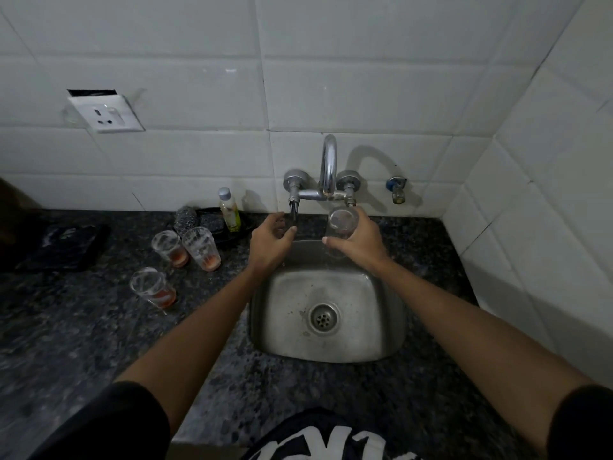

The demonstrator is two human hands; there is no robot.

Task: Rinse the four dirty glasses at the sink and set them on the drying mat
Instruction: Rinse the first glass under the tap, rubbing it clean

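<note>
Dim kitchen corner, white wall tiles, speckled dark granite counter [99,343] round a small steel sink [288,293]; right hand [360,242] has its fingers wrapped round a clear glass [343,222], held up at the back of the basin just under the tap spout [328,161]; left hand [270,239] is curled at the lever [293,210] on the left tap valve, fingers around it or right at it, can't tell if it's actually gripping; no water visible, so I'd say this is glass one of four, tap about to be opened. Next move needs that lever turned while the glass stays under the outlet, rim up.

Other three dirty glasses [185,249] sit on the counter left of the sink, reddish dregs in the bottom; dark folded cloth [63,245] further left is probably the drying mat, not sure; soap bottle [229,210] and steel scrubber [186,220] by the wall, bottle label unreadable; white lettering on the person's shirt [331,443] at the bottom edge is cut off, can't make it out; wall socket [106,112] upper left.
</note>
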